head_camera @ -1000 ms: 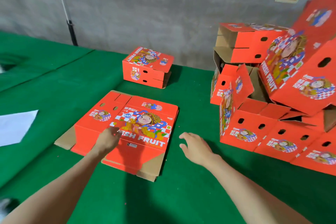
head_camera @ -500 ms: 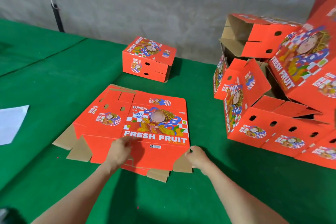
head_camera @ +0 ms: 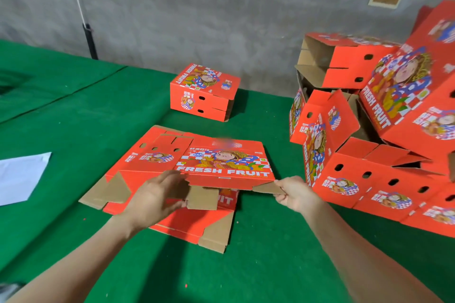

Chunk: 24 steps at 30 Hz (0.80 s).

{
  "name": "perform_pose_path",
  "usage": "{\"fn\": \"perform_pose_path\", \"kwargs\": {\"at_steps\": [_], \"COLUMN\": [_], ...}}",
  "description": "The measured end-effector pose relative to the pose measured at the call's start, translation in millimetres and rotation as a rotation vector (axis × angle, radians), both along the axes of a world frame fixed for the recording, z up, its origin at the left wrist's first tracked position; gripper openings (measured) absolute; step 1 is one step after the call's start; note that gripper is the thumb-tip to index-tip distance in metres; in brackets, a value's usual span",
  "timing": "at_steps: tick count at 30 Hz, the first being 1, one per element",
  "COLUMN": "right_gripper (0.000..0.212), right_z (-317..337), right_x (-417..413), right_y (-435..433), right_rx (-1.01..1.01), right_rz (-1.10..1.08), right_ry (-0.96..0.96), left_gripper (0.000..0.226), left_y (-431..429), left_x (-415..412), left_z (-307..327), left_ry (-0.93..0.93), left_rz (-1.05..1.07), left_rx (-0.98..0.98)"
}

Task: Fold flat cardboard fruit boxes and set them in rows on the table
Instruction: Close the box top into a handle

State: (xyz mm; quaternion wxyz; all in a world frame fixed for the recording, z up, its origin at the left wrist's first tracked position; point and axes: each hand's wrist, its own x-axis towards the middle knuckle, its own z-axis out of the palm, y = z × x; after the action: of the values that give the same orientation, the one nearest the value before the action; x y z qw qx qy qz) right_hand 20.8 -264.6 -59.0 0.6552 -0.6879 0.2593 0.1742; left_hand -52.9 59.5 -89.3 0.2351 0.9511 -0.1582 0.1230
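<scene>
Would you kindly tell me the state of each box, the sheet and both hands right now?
top flat box, unfolded, near edge raised off the one beneath.
lower flat box, unfolded, lying flat.
lone box, folded up, closed, standing at the back.
heap of boxes, folded, tumbled at the right, some open-ended.
white sheet, lying flat.
left hand, gripping the top flat box's near edge.
right hand, pinching its brown corner flap.

"FRESH FRUIT" stands in white capitals on the top flat box (head_camera: 222,162) and on the tilted box (head_camera: 406,91) at right; the smaller print is unreadable.
</scene>
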Motion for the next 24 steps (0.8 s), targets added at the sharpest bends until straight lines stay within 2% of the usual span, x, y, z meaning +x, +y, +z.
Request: {"fn": "perform_pose_path", "kwargs": {"at_steps": [3,7,11,15,18,20,22,24], "right_gripper": [0.012,0.017,0.015,0.021,0.032,0.030,0.016,0.013], "right_z": [22.6,47.9,65.9,85.5,108.2,122.2,132.6,139.9], "right_x": [-7.7,-21.2,-39.8,-61.9,-84.1,-103.5,-124.3,-142.2], "right_y": [-18.4,-45.2,-75.0,-111.6,-138.6,-151.1,-156.2,-156.0], "right_rx": [0.089,0.153,0.303,0.072,0.110,0.078,-0.091,-0.307], "right_rz": [-0.015,-0.015,-0.099,-0.006,-0.055,-0.127,-0.190,-0.131], "right_ry": [-0.012,-0.023,-0.088,-0.186,-0.365,-0.570,-0.815,-1.015], "left_gripper": [0.048,0.014,0.010,0.010,0.012,0.011,0.011,0.014], "left_y": [-15.5,-38.5,-60.7,-83.9,-109.3,-132.3,-159.2,-189.9], "left_x": [3.2,8.2,12.1,13.6,12.4,9.1,3.7,-3.1], "left_z": [26.0,65.0,115.1,162.5,194.6,214.0,227.5,233.5], "left_ry": [-0.191,-0.318,-0.405,-0.387,-0.343,-0.322,-0.301,-0.273], "left_rz": [0.005,-0.042,-0.089,-0.098,-0.135,-0.207,-0.273,-0.307], "left_rx": [0.042,0.217,0.313,0.383,0.416,0.390,0.351,0.363]}}
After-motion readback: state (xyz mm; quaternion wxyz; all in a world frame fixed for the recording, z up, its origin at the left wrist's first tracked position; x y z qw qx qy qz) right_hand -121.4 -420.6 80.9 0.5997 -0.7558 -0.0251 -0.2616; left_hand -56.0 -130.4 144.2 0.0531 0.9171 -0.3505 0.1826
